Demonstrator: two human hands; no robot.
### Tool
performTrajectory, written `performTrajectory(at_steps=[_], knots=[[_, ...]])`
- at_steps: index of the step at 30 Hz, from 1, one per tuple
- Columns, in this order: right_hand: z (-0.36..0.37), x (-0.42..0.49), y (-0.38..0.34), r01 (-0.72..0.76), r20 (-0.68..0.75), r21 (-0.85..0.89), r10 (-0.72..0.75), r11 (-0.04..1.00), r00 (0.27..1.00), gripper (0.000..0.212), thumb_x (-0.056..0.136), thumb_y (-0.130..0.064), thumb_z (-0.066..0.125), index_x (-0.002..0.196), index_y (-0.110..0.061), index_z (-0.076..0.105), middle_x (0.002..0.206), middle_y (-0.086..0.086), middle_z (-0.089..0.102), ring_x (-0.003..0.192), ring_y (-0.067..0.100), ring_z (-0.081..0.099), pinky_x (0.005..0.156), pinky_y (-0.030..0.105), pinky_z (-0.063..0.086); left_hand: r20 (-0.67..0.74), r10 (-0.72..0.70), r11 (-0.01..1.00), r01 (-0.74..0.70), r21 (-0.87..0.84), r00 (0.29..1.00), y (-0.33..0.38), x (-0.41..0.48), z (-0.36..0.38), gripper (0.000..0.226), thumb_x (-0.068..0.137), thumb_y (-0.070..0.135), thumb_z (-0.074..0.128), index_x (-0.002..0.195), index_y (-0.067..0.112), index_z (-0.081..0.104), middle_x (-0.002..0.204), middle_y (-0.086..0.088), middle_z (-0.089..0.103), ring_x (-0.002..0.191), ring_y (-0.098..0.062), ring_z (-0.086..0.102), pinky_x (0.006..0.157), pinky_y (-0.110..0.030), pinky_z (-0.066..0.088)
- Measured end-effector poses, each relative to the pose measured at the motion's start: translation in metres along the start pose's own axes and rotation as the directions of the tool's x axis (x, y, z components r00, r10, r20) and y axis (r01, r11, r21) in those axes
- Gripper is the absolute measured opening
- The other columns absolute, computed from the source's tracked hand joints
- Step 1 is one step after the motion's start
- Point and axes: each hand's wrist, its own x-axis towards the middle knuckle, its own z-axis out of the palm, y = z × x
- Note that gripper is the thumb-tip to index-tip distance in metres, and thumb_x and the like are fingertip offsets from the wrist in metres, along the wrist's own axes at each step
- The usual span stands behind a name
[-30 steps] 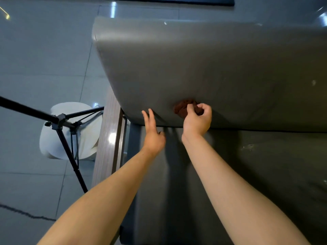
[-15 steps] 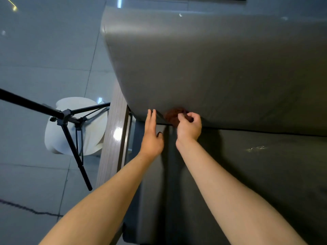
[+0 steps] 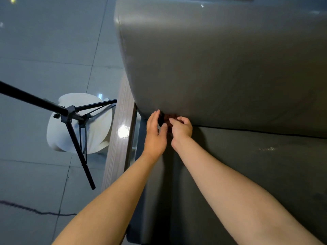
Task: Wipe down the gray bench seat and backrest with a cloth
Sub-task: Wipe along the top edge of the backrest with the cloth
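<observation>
1. At the far left is the gray tiled floor [image 3: 35,50]. A thin dark line [image 3: 26,210] runs across it near the bottom edge.
2. A black tripod stand [image 3: 70,117] leans over a white round object [image 3: 95,138] on the floor. What this object is, I cannot tell.
3. A glossy wooden side rail [image 3: 120,138] runs just beside the left edge of the bench and shows a bright reflection of light.
4. The left hand [image 3: 155,137] is released. Its fingers are almost straight and lie against the lower left corner of the backrest, and the thumb points toward the cloth. Whether the thumb touches the cloth, I cannot tell.
5. The cloth [image 3: 170,119], dark reddish brown and bunched, sits in the fold where the backrest meets the seat, close to the left end of the bench. Only a small part of it is visible between the two hands.
6. The right hand [image 3: 182,131] grasps the cloth with curled fingers and holds it against the bottom of the backrest.
7. The gray backrest [image 3: 221,64] fills the upper right. Below it is the darker gray seat [image 3: 256,183], which has a small pale scratch mark [image 3: 266,148] well to the right of the hands.
</observation>
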Motion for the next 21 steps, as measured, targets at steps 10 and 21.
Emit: performTrajectory(at_steps=[10,21], knots=[[-0.017,-0.076,-0.067,0.442,0.241,-0.25,-0.387,0.862,0.89,0.011,0.102,-0.031,0.052,0.103,-0.026,0.061,0.099,-0.009,0.064,0.096,0.013,0.063,0.093,0.041,0.056,-0.25,-0.047,0.979,-0.006,-0.206,0.967,0.093,-0.017,-0.025,0.033,0.098,0.018,0.062,0.129,0.024,0.055,0.122,0.004,0.064,0.114,-0.01,0.061,0.105,-0.041,0.05],[-0.033,-0.139,-0.201,0.86,0.15,-0.419,-0.912,0.291,0.382,0.024,0.097,-0.01,0.054,0.116,-0.012,0.068,0.121,0.004,0.061,0.12,0.023,0.049,0.105,0.036,0.041,-0.193,0.619,0.769,-0.539,0.344,0.761,0.228,-0.006,-0.071,0.062,0.084,-0.009,0.061,0.142,0.01,0.051,0.16,-0.007,0.034,0.148,-0.023,0.032,0.121,-0.032,0.026]])
